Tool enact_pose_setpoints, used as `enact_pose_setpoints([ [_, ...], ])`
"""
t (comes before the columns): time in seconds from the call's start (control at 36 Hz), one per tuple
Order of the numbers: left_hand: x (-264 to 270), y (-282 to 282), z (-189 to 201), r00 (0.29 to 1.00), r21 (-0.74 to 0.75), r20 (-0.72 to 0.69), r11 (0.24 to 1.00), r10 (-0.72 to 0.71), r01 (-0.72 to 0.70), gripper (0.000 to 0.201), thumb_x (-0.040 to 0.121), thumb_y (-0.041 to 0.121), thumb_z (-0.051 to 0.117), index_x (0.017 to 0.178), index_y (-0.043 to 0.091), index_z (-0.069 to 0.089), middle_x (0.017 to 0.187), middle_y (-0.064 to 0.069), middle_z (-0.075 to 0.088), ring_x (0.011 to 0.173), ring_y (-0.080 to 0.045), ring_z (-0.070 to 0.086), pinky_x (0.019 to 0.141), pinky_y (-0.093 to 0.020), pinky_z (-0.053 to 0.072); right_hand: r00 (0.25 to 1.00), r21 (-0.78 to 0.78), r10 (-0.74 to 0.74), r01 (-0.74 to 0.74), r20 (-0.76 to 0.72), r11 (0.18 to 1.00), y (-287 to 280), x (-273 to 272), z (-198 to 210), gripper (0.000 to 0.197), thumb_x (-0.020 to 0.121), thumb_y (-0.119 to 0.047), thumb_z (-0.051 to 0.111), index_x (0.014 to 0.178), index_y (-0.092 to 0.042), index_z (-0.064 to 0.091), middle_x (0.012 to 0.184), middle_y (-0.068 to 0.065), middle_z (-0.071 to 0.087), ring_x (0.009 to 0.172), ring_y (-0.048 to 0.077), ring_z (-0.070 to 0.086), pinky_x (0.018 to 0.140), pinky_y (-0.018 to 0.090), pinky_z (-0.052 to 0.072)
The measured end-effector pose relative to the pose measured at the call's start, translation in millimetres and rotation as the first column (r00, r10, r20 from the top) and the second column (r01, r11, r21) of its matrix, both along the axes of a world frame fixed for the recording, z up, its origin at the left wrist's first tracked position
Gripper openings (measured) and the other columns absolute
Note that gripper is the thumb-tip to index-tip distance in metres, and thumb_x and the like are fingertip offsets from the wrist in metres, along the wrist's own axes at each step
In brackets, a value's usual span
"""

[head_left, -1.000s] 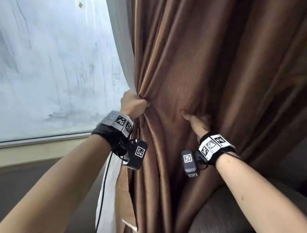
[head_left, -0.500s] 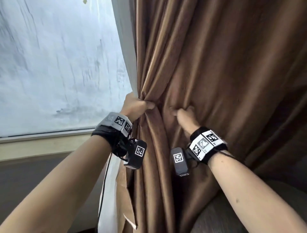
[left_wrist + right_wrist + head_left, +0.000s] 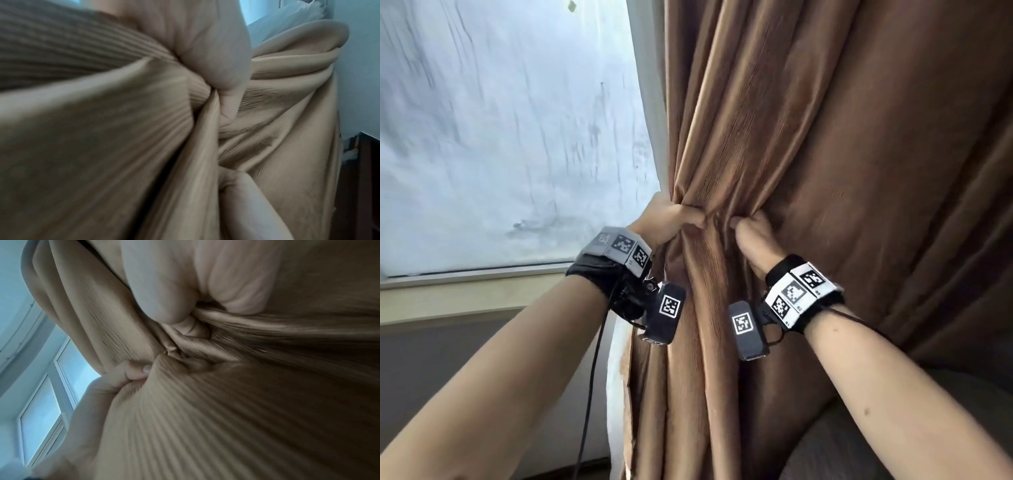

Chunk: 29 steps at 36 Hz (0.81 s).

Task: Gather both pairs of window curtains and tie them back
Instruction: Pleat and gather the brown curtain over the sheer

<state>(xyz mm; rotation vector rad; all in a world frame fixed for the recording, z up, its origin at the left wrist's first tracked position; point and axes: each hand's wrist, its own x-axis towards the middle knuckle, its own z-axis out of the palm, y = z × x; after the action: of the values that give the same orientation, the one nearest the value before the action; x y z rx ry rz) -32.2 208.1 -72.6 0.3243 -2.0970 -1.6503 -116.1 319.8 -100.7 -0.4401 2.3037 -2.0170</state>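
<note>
A heavy brown curtain (image 3: 808, 144) hangs right of the window, with a white sheer curtain (image 3: 650, 102) along its left edge. My left hand (image 3: 671, 219) grips a bunch of brown folds at the curtain's left edge, thumb over the cloth. My right hand (image 3: 751, 229) grips more folds just to the right, and the cloth puckers between the two fists. In the left wrist view my left hand (image 3: 216, 65) pinches the tan-looking curtain (image 3: 102, 146). In the right wrist view my right hand (image 3: 185, 313) clutches gathered pleats of the curtain (image 3: 246, 410). No tie-back shows.
The window pane (image 3: 500, 137) fills the left, with its sill (image 3: 476, 291) below. A grey upholstered seat (image 3: 842, 445) sits at the lower right under my right arm. A black cable (image 3: 590, 387) hangs from my left wrist.
My right hand slid left across the curtain, pushing folds toward the left hand, and closed on them. The left hand kept its grip on the edge.
</note>
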Motion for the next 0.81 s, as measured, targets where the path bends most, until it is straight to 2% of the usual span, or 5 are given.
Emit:
enact_pose_setpoints([
  [0.33,-1,-5,-2,0.992,-0.051,-0.056,0.992,0.112,-0.115,0.020,0.070,-0.008,0.064,0.065,0.011,0.063,0.061,-0.001,0.058,0.049,-0.007,0.056,0.046,-0.018,0.045,0.995,-0.170,0.073,-0.062,0.061,0.983,21,1,4,0.028,0.083,0.008,0.037,0.087,0.000,0.064,0.072,0.006,0.063,0.072,0.023,0.061,0.071,0.037,0.053],
  [0.44,-11,1,-8,0.980,-0.064,-0.085,0.981,0.178,-0.183,0.014,0.066,0.001,0.069,0.072,0.013,0.068,0.070,-0.003,0.066,0.068,-0.017,0.066,0.065,-0.028,0.055,0.981,-0.148,0.173,-0.158,0.091,0.976,23,8,4,0.022,0.078,0.002,0.039,0.075,-0.003,0.061,0.055,0.003,0.059,0.056,0.019,0.056,0.056,0.029,0.048],
  [0.56,-13,11,-11,0.989,-0.033,-0.102,0.993,0.108,-0.112,0.028,0.060,0.006,0.071,0.087,0.011,0.073,0.083,-0.005,0.073,0.080,-0.019,0.070,0.073,-0.032,0.058,0.978,-0.024,0.207,-0.207,-0.001,0.978,18,17,11,0.019,0.082,-0.001,0.044,0.072,-0.006,0.060,0.067,0.004,0.055,0.068,0.018,0.054,0.065,0.030,0.044],
  [0.69,-6,15,-9,0.994,0.074,-0.106,0.997,-0.014,0.022,0.027,0.055,0.007,0.062,0.080,0.013,0.070,0.069,0.001,0.069,0.065,-0.013,0.067,0.057,-0.025,0.053,0.965,0.311,0.180,-0.115,-0.191,0.943,9,14,9,0.030,0.092,-0.009,0.047,0.112,0.003,0.065,0.111,0.015,0.069,0.114,0.028,0.060,0.095,0.035,0.048],
  [0.81,0,16,-3,0.994,0.090,-0.098,0.994,-0.048,0.057,0.026,0.053,0.007,0.059,0.076,0.011,0.068,0.065,0.002,0.066,0.060,-0.010,0.064,0.051,-0.018,0.048,0.917,0.447,0.199,-0.024,-0.347,0.894,-7,18,3,0.033,0.095,-0.015,0.049,0.109,0.010,0.065,0.119,0.027,0.065,0.118,0.037,0.058,0.096,0.038,0.046],
])
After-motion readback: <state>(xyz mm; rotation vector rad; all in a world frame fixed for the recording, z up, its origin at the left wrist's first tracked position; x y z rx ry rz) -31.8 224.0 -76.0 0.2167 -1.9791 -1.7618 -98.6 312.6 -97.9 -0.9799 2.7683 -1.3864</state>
